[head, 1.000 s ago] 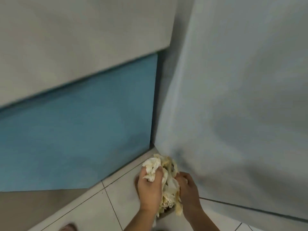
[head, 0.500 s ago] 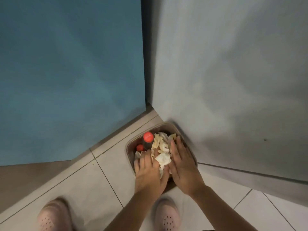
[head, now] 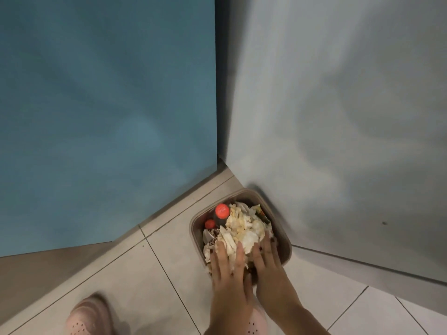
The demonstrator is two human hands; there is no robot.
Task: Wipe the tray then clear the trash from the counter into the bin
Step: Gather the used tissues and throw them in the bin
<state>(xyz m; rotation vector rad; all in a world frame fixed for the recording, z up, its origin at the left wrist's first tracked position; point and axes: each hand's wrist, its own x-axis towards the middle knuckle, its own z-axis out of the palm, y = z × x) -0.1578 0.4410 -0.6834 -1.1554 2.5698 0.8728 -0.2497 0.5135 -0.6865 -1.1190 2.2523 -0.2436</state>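
- Showed the bin (head: 193, 228) on the floor (head: 169, 274), set in the corner between a blue panel (head: 108, 117) and a grey wall (head: 338, 117), close against the wall.
- Found the trash (head: 244, 228), a pale crumpled wad, heaped inside the bin and rising above its rim, with a red-capped bottle (head: 222, 211) and a smaller red cap (head: 210, 223) at the far left.
- Caught the left hand (head: 228, 272) palm down on the near side of the wad, fingers (head: 239, 255) straight and spread, gripping nothing.
- Caught the right hand (head: 267, 264) flat just beside it, fingers (head: 267, 245) straight along the wad's right flank, holding nothing.
- Placed the wad directly under and ahead of both sets of fingertips, away from the body; gave it no clear long axis, as a rough heap; placed both hands about equally near.
- Judged the step as pressing the trash down into the bin, late in the task; could not check tray or bench, both out of view.
- Judged the coming move as a plain downward push, with some risk of scraps spilling over the near rim.
- Noted pink shoes (head: 89, 315) at the lower edge.
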